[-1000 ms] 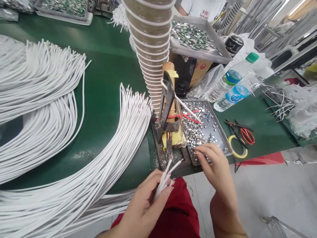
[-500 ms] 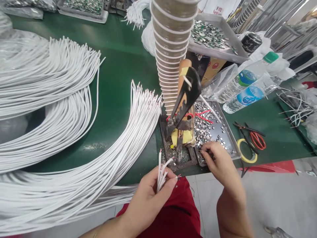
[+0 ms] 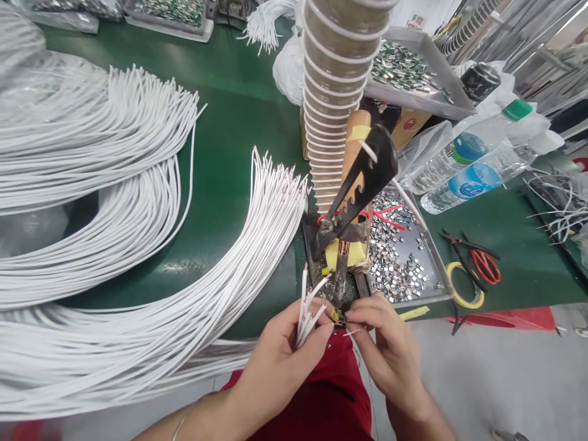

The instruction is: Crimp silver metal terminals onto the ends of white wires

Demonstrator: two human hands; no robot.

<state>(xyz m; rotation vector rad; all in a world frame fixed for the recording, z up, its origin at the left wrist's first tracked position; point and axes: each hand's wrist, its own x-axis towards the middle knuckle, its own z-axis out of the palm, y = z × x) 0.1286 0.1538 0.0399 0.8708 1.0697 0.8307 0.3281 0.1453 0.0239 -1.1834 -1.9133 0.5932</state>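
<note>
Several white cables (image 3: 309,321) with stripped ends stick up from my left hand (image 3: 294,343), which is closed around them. My right hand (image 3: 383,343) is pinched close beside it, with a thin silvery wire (image 3: 353,332) showing at its fingertips; whether a small connector is also in that pinch I cannot make out. Between the two hands, the tip of an upright soldering iron (image 3: 340,278) points down at a cable end held in the left fingers. The iron's wooden handle (image 3: 356,138) is tied into a black metal stand (image 3: 367,190).
Small metal connectors fill a grey tray (image 3: 434,269) at the right. Beyond it lie pliers (image 3: 463,245), a yellow tape roll (image 3: 473,300) and water bottles (image 3: 473,180). A ribbed hose (image 3: 335,92) rises behind the stand. Bundles of white cable (image 3: 229,269) cover the left side.
My right hand has moved left from the connector tray to the iron's tip. My left hand, still holding the cables, has shifted slightly right; the view has swung a little.
</note>
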